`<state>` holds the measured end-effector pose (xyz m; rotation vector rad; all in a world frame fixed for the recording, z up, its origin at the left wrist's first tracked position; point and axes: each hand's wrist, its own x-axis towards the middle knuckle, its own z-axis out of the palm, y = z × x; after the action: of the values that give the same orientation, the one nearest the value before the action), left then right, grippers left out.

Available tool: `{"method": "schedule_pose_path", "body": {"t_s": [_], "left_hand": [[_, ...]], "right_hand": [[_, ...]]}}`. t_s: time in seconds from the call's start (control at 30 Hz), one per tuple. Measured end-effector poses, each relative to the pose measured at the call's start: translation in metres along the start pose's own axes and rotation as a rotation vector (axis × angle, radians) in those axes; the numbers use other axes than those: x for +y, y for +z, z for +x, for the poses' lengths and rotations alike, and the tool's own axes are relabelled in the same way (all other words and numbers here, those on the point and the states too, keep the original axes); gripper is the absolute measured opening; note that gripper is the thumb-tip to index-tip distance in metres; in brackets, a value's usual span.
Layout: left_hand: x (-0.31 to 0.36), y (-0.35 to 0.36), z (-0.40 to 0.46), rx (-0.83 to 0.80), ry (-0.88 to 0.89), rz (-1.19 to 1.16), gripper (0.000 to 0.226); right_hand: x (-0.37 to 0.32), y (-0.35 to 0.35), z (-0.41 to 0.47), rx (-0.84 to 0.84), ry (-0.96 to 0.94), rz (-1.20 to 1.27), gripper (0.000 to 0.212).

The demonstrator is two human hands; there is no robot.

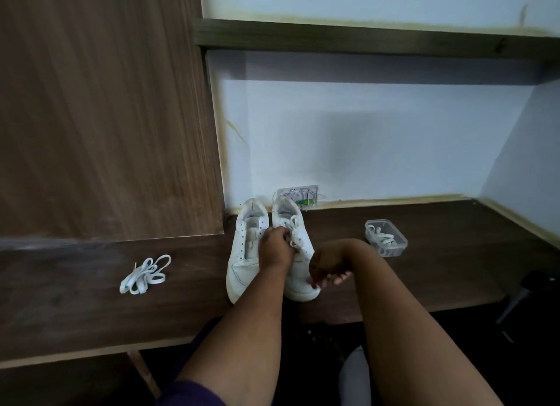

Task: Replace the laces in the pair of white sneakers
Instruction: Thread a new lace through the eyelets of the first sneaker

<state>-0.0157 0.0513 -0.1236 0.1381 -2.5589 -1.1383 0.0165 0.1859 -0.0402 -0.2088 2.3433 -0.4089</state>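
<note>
Two white sneakers stand side by side on the dark wooden desk point(424, 272), toes toward me. The left sneaker point(247, 254) has bare eyelets and no lace. The right sneaker point(298, 245) still carries a white lace point(295, 224) in its upper eyelets. My left hand point(274, 248) lies over the right sneaker and pinches that lace. My right hand point(325, 269) curls round the right sneaker's toe and side, steadying it. A loose bundle of white laces point(145, 274) lies on the desk to the left.
A clear plastic tub point(385, 237) with more white laces in it sits on the desk to the right. A wall socket plate point(298, 195) is behind the shoes. A tall wooden panel point(106, 102) stands at the left, a shelf point(363, 39) above.
</note>
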Motion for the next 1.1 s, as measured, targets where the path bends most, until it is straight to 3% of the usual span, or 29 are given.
{"method": "schedule_pose_path", "body": {"t_s": [0.1, 0.3, 0.37, 0.47, 0.5, 0.57, 0.73, 0.9, 0.97, 1.03, 1.1], "left_hand": [[-0.004, 0.002, 0.002, 0.006, -0.007, -0.014, 0.025], [-0.004, 0.001, 0.004, -0.043, -0.030, -0.092, 0.031], [-0.005, -0.001, 0.005, -0.072, -0.028, -0.094, 0.032], [-0.006, -0.004, 0.006, -0.102, -0.069, -0.075, 0.028], [-0.006, -0.004, 0.005, -0.105, -0.087, -0.073, 0.028], [-0.006, -0.004, 0.005, -0.104, -0.102, -0.074, 0.028], [-0.002, -0.004, 0.004, -0.090, -0.086, -0.026, 0.016], [0.000, -0.008, 0.002, -0.104, -0.083, -0.052, 0.009], [-0.001, -0.011, 0.002, -0.109, -0.086, -0.065, 0.008], [-0.001, -0.013, 0.003, -0.094, -0.085, -0.071, 0.012], [-0.001, -0.014, 0.004, -0.073, -0.102, -0.089, 0.016]], "right_hand": [[0.006, -0.007, -0.006, -0.188, 0.053, -0.021, 0.011], [0.015, -0.005, -0.004, -0.224, 0.111, 0.003, 0.016], [0.010, 0.002, 0.001, -0.090, 0.131, -0.016, 0.010], [0.011, 0.000, 0.009, 0.267, 0.064, -0.188, 0.052], [0.013, 0.000, 0.012, 0.323, 0.015, -0.177, 0.057], [0.014, 0.000, 0.016, 0.308, -0.055, -0.045, 0.054], [0.005, 0.002, 0.021, 0.387, -0.057, 0.301, 0.019], [-0.007, 0.009, 0.025, 0.436, -0.140, -0.043, 0.029], [-0.005, 0.004, 0.018, 0.397, -0.147, 0.008, 0.027], [0.005, -0.002, 0.009, 0.267, -0.108, 0.108, 0.024], [0.017, -0.003, -0.001, 0.095, -0.005, 0.059, 0.022]]}}
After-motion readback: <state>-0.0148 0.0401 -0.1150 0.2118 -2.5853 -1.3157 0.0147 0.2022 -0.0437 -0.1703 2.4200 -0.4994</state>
